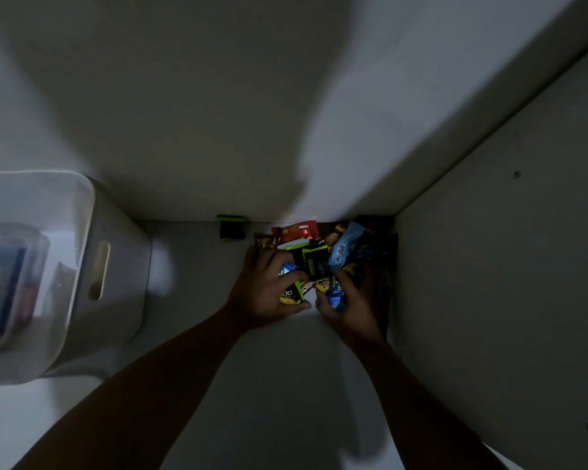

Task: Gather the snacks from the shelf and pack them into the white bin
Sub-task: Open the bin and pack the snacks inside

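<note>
Snacks (319, 256) lie heaped in the far right corner of the shelf (269, 385), at about one o'clock from the middle of our view. They sit close against the back wall (184, 130) and the side wall (506, 266).

We have both hands on the heap. Our left hand (267, 288) reaches in from seven o'clock and covers the near left part of it. Its fingers curl down over a small blue wrapper (287, 269) and grip a green-edged packet (294, 295) with yellow print. Our right hand (353, 301) reaches in from five o'clock, its fingers curled round a shiny blue packet (335, 298) at the near edge of the heap.

Between the two hands a black box (314, 262) with green edges stands tilted. At twelve o'clock of the heap a red packet (294, 232) lies along the back wall, and at one o'clock a pale blue bag (347, 247) leans toward the corner. A lone green-and-black packet (232, 227) sits apart at eleven o'clock, against the back wall.

At nine o'clock, well apart from the heap, the white bin (82, 232) stands on the same shelf, its slot handle (100, 271) facing the snacks. Inside it we make out blurred blue containers (7, 283). In this dim light we cannot read most of the wrappers.
</note>
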{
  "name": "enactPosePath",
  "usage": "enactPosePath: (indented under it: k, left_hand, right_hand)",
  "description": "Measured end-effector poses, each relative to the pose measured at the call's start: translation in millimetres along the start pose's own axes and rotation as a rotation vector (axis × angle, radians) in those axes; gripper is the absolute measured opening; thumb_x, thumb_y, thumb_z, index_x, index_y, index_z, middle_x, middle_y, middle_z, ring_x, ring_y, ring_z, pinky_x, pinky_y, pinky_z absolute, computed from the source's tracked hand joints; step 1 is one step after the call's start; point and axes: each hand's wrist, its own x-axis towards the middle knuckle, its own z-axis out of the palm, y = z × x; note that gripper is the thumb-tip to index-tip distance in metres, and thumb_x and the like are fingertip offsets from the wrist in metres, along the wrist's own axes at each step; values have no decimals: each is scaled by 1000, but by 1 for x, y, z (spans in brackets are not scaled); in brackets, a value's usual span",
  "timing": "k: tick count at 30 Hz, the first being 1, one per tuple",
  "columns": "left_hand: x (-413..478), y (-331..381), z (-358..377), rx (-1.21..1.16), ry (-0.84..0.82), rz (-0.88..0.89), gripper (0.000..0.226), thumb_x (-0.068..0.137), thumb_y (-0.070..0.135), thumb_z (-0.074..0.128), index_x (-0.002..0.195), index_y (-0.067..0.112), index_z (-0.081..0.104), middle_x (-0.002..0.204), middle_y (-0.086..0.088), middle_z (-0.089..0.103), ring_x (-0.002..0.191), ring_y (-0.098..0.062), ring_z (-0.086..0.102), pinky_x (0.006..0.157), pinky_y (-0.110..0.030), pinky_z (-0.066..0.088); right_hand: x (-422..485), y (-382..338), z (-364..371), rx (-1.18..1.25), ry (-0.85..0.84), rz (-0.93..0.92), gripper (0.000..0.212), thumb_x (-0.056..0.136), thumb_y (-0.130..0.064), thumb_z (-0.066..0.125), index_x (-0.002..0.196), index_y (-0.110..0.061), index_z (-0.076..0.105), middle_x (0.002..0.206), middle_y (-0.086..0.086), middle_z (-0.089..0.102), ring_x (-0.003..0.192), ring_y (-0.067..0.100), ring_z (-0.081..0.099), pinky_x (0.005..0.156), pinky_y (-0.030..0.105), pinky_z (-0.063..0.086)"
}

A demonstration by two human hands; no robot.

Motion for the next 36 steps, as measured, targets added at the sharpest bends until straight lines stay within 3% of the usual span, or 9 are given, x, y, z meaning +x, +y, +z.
enactPosePath:
  k: [4,9,16,22,26,29,31,33,36]
  left_hand:
    - [1,0,2,-30,100,3,37,82,54,67,95,20,72,121,-8,62,111,-30,54,94,-43,38]
    - [9,-1,1,-65,62,-52,16,78,31,70,88,19,71,124,-7,63,109,-33,57,87,-43,45]
    - [16,0,-11,-160,49,-96,19,69,19,84,84,14,73,111,-5,69,103,-29,63,80,-36,54]
    - [6,1,-24,-231,64,-180,22,72,24,80,89,14,70,115,-4,65,109,-22,54,73,-35,57]
    - [-1,5,-42,-215,74,-209,36,66,16,88,95,5,71,108,-15,68,96,-32,64,72,-40,59]
    - [1,16,-69,-266,172,-232,32,66,11,88,94,7,74,101,-15,69,88,-32,65,70,-35,56]
    - [2,22,-91,-277,264,-240,22,72,17,78,93,11,74,98,-11,69,86,-30,65,70,-31,52]
    - [1,27,-114,-293,321,-269,26,76,27,62,94,12,75,100,-7,69,89,-28,64,72,-29,51]
    - [-3,26,-150,-268,403,-279,27,73,25,58,90,10,74,101,-7,69,91,-30,64,78,-33,53]
  right_hand:
    - [2,-5,-1,78,78,-52,49,72,-49,72,116,-30,66,133,7,46,122,29,44,96,42,48]
    - [5,-7,0,133,128,-83,41,68,-38,76,107,-23,71,128,10,55,116,29,54,90,38,52]
    - [8,-13,-10,293,159,-90,34,70,-33,75,103,-24,72,126,1,54,116,17,54,85,30,53]
    - [0,-14,-12,420,165,-94,38,69,-31,80,105,-23,70,129,0,52,119,22,56,86,39,54]
    - [-6,-24,-29,484,240,-62,39,68,-26,79,106,-24,70,129,-3,52,119,19,57,91,35,54]
    - [-9,-40,-54,535,292,-69,36,68,-24,73,104,-20,72,122,-4,52,112,20,60,90,38,55]
    - [-10,-52,-74,548,325,-108,34,67,-20,74,101,-16,73,119,-7,49,109,19,61,90,33,54]
    - [-9,-66,-94,549,366,-177,34,65,-12,79,98,-14,73,118,-9,47,107,16,60,90,26,51]
    - [-6,-94,-125,545,420,-249,37,63,-12,81,98,-17,73,118,-2,51,103,11,60,89,16,47]
